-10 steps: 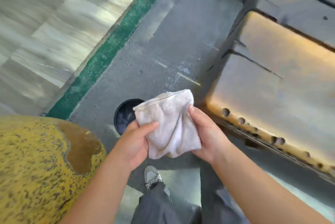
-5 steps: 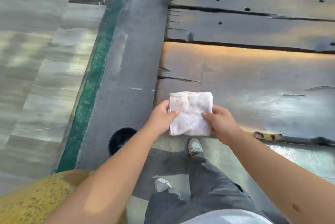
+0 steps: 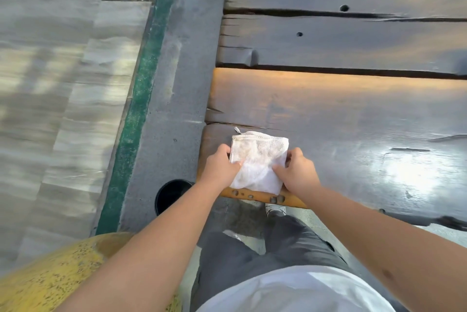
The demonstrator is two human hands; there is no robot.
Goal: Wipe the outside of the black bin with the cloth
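A folded white cloth (image 3: 257, 160), faintly stained, lies on the near left corner of a dark wooden table (image 3: 353, 114). My left hand (image 3: 219, 167) pinches its left edge and my right hand (image 3: 295, 172) presses on its right side. The black bin (image 3: 169, 195) stands on the grey floor below and to the left of the table corner. My left forearm covers part of it, so only its round open top and left rim show.
A yellow speckled rounded object (image 3: 50, 284) fills the bottom left. A green floor strip (image 3: 136, 114) runs along the grey concrete, with pale tiles to the left. My legs in grey trousers and a white shoe (image 3: 275, 210) are under the table edge.
The view swung from the floor onto the table. The cloth went from being held up in the air over the bin to lying folded on the table corner under both hands.
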